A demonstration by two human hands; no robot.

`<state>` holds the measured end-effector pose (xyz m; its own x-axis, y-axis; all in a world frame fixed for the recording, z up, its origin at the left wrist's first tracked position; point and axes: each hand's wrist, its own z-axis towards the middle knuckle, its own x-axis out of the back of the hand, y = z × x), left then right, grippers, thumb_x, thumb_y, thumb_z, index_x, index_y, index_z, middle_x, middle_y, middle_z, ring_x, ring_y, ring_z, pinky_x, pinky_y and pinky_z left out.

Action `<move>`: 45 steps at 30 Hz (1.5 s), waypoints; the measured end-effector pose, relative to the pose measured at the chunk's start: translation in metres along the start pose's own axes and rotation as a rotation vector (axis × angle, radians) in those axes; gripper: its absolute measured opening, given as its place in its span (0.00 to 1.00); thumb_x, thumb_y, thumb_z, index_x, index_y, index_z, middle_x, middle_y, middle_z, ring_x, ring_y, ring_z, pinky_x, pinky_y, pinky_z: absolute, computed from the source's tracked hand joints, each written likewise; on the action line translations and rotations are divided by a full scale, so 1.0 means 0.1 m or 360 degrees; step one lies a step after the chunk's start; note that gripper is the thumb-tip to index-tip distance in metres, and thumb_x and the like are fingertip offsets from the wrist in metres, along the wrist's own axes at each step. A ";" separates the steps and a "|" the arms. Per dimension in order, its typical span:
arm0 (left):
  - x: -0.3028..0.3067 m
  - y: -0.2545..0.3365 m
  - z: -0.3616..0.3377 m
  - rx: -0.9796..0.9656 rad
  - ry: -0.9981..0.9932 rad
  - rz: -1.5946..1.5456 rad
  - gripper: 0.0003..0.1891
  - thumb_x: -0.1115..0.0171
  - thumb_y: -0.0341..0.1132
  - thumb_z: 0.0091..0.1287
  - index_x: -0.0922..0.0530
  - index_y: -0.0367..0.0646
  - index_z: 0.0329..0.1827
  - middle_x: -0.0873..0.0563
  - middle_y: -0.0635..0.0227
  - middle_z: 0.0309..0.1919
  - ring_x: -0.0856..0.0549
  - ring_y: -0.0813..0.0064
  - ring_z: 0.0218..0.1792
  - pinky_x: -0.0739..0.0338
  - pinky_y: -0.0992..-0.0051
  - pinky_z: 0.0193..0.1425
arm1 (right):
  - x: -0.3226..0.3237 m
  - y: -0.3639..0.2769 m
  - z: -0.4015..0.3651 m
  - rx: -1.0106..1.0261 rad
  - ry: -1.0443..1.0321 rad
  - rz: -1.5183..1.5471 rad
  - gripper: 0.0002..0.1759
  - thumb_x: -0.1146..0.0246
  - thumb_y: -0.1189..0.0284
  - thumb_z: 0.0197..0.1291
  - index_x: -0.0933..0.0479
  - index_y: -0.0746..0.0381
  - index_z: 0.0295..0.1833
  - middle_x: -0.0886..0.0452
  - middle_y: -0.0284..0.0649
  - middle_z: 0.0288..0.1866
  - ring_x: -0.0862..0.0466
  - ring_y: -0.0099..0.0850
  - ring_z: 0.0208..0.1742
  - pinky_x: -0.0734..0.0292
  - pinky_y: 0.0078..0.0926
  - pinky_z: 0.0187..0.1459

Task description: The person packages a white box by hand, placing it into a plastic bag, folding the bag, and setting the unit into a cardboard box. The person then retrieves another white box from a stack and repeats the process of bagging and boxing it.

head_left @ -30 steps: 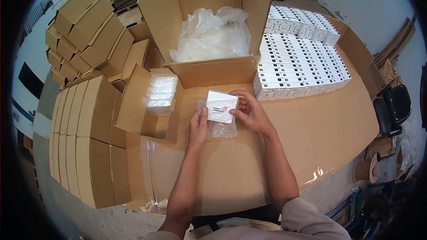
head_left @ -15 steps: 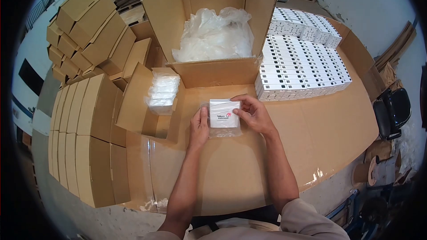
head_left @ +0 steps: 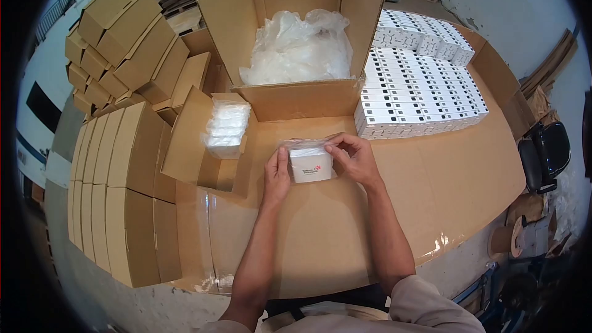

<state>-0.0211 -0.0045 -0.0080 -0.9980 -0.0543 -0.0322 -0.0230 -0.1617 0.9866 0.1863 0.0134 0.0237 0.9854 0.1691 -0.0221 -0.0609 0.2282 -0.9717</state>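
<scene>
A small white box [head_left: 311,165] with a red logo stands on the cardboard-covered table [head_left: 431,191], inside a clear plastic bag [head_left: 302,143]. My left hand [head_left: 277,176] grips the box's left side through the bag. My right hand [head_left: 353,159] holds the right side and pinches the bag's top edge. Both hands sit just in front of the large open carton.
A large open carton [head_left: 290,102] holds crumpled clear plastic bags [head_left: 293,46]. Rows of white boxes [head_left: 419,80] lie at the right. A small open carton [head_left: 206,148] with bagged boxes [head_left: 227,124] sits to the left, beside stacks of closed brown cartons [head_left: 120,166]. A black chair [head_left: 546,151] stands far right.
The white box has gone down into the clear bag and tipped so its logo face points toward me. My right hand's fingers moved up to the bag's top edge.
</scene>
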 end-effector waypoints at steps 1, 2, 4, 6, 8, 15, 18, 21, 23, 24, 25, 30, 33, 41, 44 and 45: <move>0.00 0.03 0.00 -0.0008 0.0003 -0.0042 0.27 0.59 0.48 0.87 0.17 0.33 0.59 0.12 0.64 0.52 0.16 0.74 0.56 0.25 0.73 0.65 | -0.01 0.00 0.00 0.0024 0.0020 0.0044 0.03 0.31 0.78 0.68 0.15 0.68 0.43 0.11 0.38 0.45 0.15 0.23 0.46 0.20 0.22 0.51; -0.01 0.05 -0.01 -0.0014 0.0006 -0.0085 0.27 0.59 0.48 0.87 0.17 0.33 0.59 0.12 0.64 0.52 0.16 0.74 0.56 0.25 0.73 0.65 | -0.01 0.01 0.00 -0.0057 0.0021 0.0104 0.03 0.31 0.79 0.68 0.15 0.68 0.44 0.11 0.39 0.45 0.15 0.24 0.47 0.20 0.22 0.51; -0.02 0.05 -0.01 -0.0034 0.0016 -0.0134 0.28 0.59 0.49 0.87 0.17 0.33 0.59 0.12 0.65 0.52 0.16 0.74 0.55 0.25 0.73 0.65 | -0.01 0.03 -0.01 -0.0223 0.0023 0.0222 0.03 0.31 0.79 0.69 0.16 0.68 0.45 0.11 0.41 0.45 0.14 0.25 0.48 0.19 0.23 0.53; -0.02 0.05 -0.01 -0.0066 0.0031 -0.0141 0.28 0.59 0.49 0.87 0.17 0.33 0.59 0.12 0.65 0.52 0.16 0.74 0.55 0.25 0.73 0.64 | -0.06 0.01 -0.01 -0.0165 0.0010 0.0398 0.09 0.31 0.81 0.67 0.18 0.67 0.52 0.12 0.43 0.49 0.14 0.26 0.52 0.19 0.24 0.56; 0.00 -0.07 -0.01 0.0009 0.0008 -0.0368 0.27 0.58 0.50 0.87 0.21 0.34 0.63 0.16 0.64 0.58 0.19 0.73 0.61 0.28 0.71 0.70 | -0.11 -0.09 0.00 -0.0118 -0.0036 0.0496 0.17 0.30 0.82 0.66 0.21 0.67 0.59 0.13 0.44 0.53 0.14 0.28 0.56 0.18 0.26 0.59; 0.00 -0.15 0.02 -0.0002 0.0033 -0.0878 0.25 0.56 0.49 0.86 0.24 0.35 0.66 0.19 0.63 0.63 0.21 0.72 0.66 0.29 0.70 0.75 | -0.11 -0.13 -0.02 -0.0163 -0.0259 0.0277 0.34 0.26 0.82 0.61 0.30 0.65 0.71 0.17 0.42 0.62 0.16 0.29 0.60 0.19 0.27 0.61; -0.03 -0.08 0.01 0.0008 0.0073 -0.0883 0.26 0.59 0.47 0.87 0.23 0.31 0.64 0.17 0.60 0.60 0.21 0.72 0.64 0.29 0.71 0.73 | -0.12 -0.08 -0.01 -0.0155 -0.0241 0.0241 0.29 0.26 0.80 0.62 0.26 0.66 0.67 0.15 0.39 0.56 0.15 0.26 0.56 0.19 0.25 0.59; -0.02 -0.07 0.01 -0.0009 0.0057 -0.0868 0.26 0.59 0.48 0.88 0.23 0.31 0.64 0.18 0.60 0.60 0.21 0.72 0.64 0.29 0.71 0.73 | -0.09 0.03 0.00 -0.0152 -0.0228 0.0120 0.22 0.26 0.78 0.64 0.22 0.68 0.62 0.14 0.36 0.50 0.15 0.24 0.50 0.19 0.23 0.55; 0.00 -0.10 0.00 -0.0004 0.0010 -0.0866 0.25 0.57 0.48 0.87 0.24 0.34 0.66 0.18 0.63 0.62 0.21 0.72 0.65 0.29 0.71 0.73 | -0.08 0.06 -0.01 -0.0140 -0.0208 0.0050 0.19 0.27 0.77 0.65 0.20 0.68 0.59 0.14 0.35 0.47 0.15 0.22 0.48 0.19 0.23 0.53; 0.00 -0.10 0.01 -0.0002 -0.0015 -0.0866 0.25 0.56 0.49 0.86 0.25 0.35 0.66 0.19 0.64 0.62 0.21 0.72 0.66 0.29 0.70 0.74 | -0.09 0.05 -0.02 -0.0124 -0.0193 0.0036 0.18 0.27 0.76 0.65 0.19 0.68 0.58 0.14 0.34 0.46 0.16 0.22 0.47 0.19 0.23 0.53; 0.01 -0.10 0.01 -0.0019 -0.0030 -0.0844 0.25 0.56 0.49 0.86 0.25 0.35 0.66 0.19 0.64 0.62 0.22 0.73 0.66 0.29 0.70 0.74 | -0.09 0.04 -0.01 -0.0106 -0.0181 0.0022 0.16 0.27 0.76 0.65 0.18 0.68 0.57 0.14 0.34 0.45 0.16 0.22 0.47 0.19 0.23 0.52; 0.01 -0.07 0.01 0.0016 -0.0043 -0.0849 0.24 0.53 0.48 0.85 0.25 0.35 0.66 0.18 0.64 0.61 0.21 0.74 0.64 0.27 0.70 0.72 | -0.08 0.02 -0.01 -0.0073 -0.0165 -0.0096 0.13 0.27 0.77 0.65 0.16 0.67 0.53 0.12 0.36 0.47 0.15 0.23 0.47 0.19 0.24 0.52; 0.01 0.04 0.01 -0.0115 -0.0103 -0.0436 0.20 0.43 0.43 0.82 0.24 0.34 0.65 0.16 0.65 0.57 0.17 0.76 0.58 0.23 0.71 0.66 | -0.09 -0.01 -0.01 -0.0028 -0.0161 -0.0041 0.11 0.28 0.77 0.65 0.14 0.67 0.52 0.10 0.36 0.47 0.15 0.23 0.47 0.19 0.24 0.53; 0.01 0.03 0.00 0.0003 -0.0010 -0.0207 0.09 0.31 0.34 0.74 0.17 0.36 0.49 0.13 0.69 0.47 0.16 0.80 0.47 0.21 0.77 0.54 | -0.05 0.03 -0.02 -0.0169 -0.0090 -0.0053 0.07 0.28 0.74 0.67 0.17 0.67 0.41 0.12 0.33 0.39 0.20 0.19 0.40 0.23 0.22 0.45; 0.02 0.04 0.01 -0.0070 0.0018 -0.0194 0.09 0.30 0.34 0.73 0.18 0.37 0.43 0.13 0.70 0.45 0.17 0.82 0.45 0.22 0.78 0.51 | -0.07 0.04 -0.02 -0.0112 -0.0054 -0.0010 0.10 0.28 0.74 0.67 0.20 0.66 0.35 0.13 0.33 0.36 0.21 0.19 0.39 0.24 0.23 0.46; 0.02 0.03 0.01 -0.0105 0.0029 -0.0191 0.09 0.30 0.34 0.74 0.19 0.37 0.42 0.14 0.70 0.44 0.18 0.82 0.44 0.22 0.78 0.50 | -0.07 0.06 -0.01 -0.0052 -0.0053 -0.0031 0.11 0.28 0.74 0.67 0.22 0.66 0.34 0.14 0.34 0.36 0.21 0.19 0.40 0.24 0.24 0.47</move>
<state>-0.0233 -0.0042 -0.0048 -0.9871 -0.0484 -0.1526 -0.1375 -0.2327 0.9628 0.1789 0.0122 0.0181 0.9804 0.1971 0.0044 -0.0359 0.2004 -0.9791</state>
